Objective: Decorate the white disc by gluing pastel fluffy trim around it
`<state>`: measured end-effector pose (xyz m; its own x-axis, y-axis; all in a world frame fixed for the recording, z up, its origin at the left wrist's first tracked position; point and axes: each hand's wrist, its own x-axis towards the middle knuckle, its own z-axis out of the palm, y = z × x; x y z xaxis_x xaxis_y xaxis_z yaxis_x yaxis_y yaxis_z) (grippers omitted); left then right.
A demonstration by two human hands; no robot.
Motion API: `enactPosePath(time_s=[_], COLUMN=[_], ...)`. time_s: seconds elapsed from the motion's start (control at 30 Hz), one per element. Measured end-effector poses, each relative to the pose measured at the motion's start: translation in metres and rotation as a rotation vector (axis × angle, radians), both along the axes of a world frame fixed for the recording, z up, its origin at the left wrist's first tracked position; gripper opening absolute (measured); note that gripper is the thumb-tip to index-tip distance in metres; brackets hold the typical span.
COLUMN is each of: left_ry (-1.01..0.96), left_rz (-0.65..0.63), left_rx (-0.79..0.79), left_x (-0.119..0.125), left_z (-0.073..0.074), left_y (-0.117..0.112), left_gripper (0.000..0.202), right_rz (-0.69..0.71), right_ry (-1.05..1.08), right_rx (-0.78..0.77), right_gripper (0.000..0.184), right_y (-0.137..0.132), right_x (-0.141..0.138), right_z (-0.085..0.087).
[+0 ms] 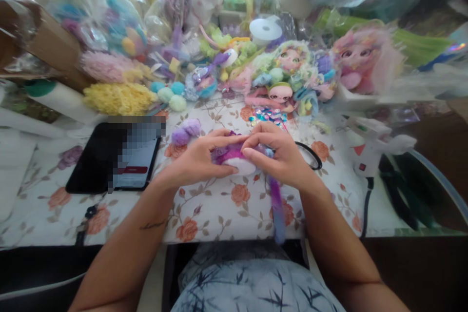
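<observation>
In the head view, a small craft piece (239, 165) with a white oval face-down side and fuzzy purple-magenta trim is between my hands, low over the flowered cloth. My left hand (199, 158) grips it from the left, thumb along the white edge and fingers across the top. My right hand (276, 151) pinches at the purple trim from the right, fingertips together. A fuzzy purple-to-blue strip (277, 209) hangs below my right hand to the table edge. Purple pompoms (186, 131) lie left of the hands, and shiny sequins (268, 116) lie beyond them.
A phone (91, 156) lies at left. A white glue gun (365, 144) and dark-handled pliers (402, 195) are at right, with a black hair tie (312, 153) nearer. Yellow yarn (119, 99), doll heads (281, 92) and a white spool (265, 29) crowd the back.
</observation>
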<state>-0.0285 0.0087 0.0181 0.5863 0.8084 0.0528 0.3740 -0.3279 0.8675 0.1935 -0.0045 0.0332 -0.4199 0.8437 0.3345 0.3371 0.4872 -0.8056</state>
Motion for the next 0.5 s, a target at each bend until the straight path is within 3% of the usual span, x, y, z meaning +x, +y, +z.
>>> enactPosePath(time_s=[0.5], left_ry=[-0.030], left_rz=[0.000], left_rx=[-0.002], left_x=[0.0000], left_z=[-0.0020], left_y=[0.0009], left_gripper=[0.065], right_rz=[0.047], right_ry=[-0.049], right_rx=[0.031], right_gripper=[0.012], right_y=[-0.0004], right_x=[-0.0002], right_z=[-0.0028])
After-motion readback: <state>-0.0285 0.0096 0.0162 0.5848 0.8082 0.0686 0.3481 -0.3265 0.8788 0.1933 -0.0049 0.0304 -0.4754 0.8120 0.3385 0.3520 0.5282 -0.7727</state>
